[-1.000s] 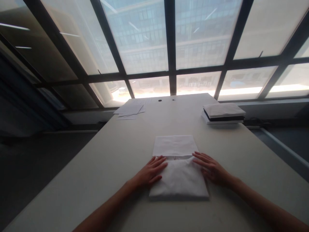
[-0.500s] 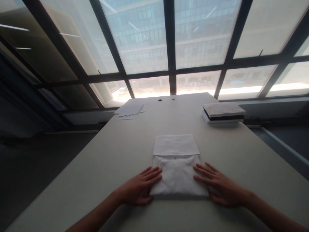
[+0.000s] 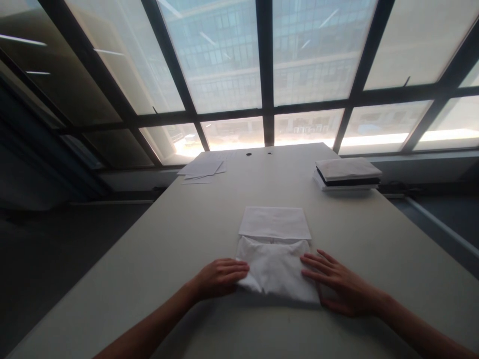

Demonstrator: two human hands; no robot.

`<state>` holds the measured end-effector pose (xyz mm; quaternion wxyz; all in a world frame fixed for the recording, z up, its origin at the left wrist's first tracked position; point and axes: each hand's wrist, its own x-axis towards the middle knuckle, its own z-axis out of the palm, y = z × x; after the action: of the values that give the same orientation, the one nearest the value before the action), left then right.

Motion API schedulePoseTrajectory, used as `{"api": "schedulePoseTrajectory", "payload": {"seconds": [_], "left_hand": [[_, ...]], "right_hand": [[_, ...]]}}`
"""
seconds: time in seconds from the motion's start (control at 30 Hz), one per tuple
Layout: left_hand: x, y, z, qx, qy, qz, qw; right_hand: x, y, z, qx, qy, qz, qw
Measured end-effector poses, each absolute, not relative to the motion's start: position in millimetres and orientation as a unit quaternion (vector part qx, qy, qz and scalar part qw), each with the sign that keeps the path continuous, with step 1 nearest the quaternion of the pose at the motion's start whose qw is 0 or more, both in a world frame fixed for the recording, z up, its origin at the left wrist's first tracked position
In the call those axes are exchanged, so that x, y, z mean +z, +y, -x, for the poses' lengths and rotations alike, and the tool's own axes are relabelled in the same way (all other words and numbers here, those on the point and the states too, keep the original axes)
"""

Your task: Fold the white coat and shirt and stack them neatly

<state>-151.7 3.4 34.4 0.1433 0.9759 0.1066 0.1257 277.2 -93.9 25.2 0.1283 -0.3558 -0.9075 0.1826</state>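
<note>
A white folded garment point(image 3: 277, 269), perhaps a T-shirt, lies in front of me on the white table. Its far part is a flat white rectangular panel point(image 3: 275, 223); I cannot tell if this is cloth or a sheet. My left hand point(image 3: 223, 275) pinches the near left corner, fingers together on top and thumb hidden; the cloth there is raised and creased. On the right side of the garment rests my right hand point(image 3: 335, 284), fingers stretched and apart, fingertips on the cloth and thumb by the near right corner.
A stack of folded cloths point(image 3: 348, 172), white and black, stands toward the far right of the table point(image 3: 179, 239). Loose paper sheets point(image 3: 202, 167) lie at the far left edge. Large windows point(image 3: 224, 55) rise behind, and a dark curtain point(image 3: 37, 149) hangs at left.
My left hand has gone from lying spread on the garment to closing on its near left corner, which has lifted and wrinkled. The right hand has hardly moved.
</note>
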Motion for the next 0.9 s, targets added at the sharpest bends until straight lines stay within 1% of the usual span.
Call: {"api": "schedulePoseTrajectory", "payload": {"seconds": [0.17, 0.27, 0.4, 0.57, 0.63, 0.77, 0.83, 0.9], "left_hand": [[49.3, 4.6, 137.7, 0.25, 0.126, -0.935, 0.217], [59.3, 5.8, 127.5, 0.273, 0.144, -0.915, 0.259], [58.6, 12.5, 125.9, 0.255, 0.14, -0.919, 0.267], [39.1, 27.9, 130.9, 0.132, 0.175, -0.958, 0.184], [31.1, 32.6, 129.3, 0.111, 0.195, -0.958, 0.177], [25.7, 38.5, 123.1, 0.139, 0.224, -0.939, 0.22], [26.0, 41.8, 121.7, 0.16, 0.225, -0.925, 0.261], [24.3, 46.0, 121.3, 0.186, 0.26, -0.898, 0.302]], "right_hand": [[10.5, -88.5, -278.9, 0.161, -0.912, 0.351, 0.137], [3.0, -73.8, -275.1, 0.122, -0.901, 0.383, 0.163], [1.3, -48.2, -271.9, 0.116, -0.886, 0.41, 0.184], [2.2, -34.9, -273.5, 0.158, -0.888, 0.393, 0.179], [3.0, -35.2, -274.4, 0.173, -0.882, 0.398, 0.186], [6.5, -34.4, -275.8, 0.213, -0.859, 0.408, 0.225], [6.8, -30.5, -276.2, 0.232, -0.848, 0.393, 0.268], [4.9, -24.1, -275.7, 0.249, -0.833, 0.375, 0.322]]}}
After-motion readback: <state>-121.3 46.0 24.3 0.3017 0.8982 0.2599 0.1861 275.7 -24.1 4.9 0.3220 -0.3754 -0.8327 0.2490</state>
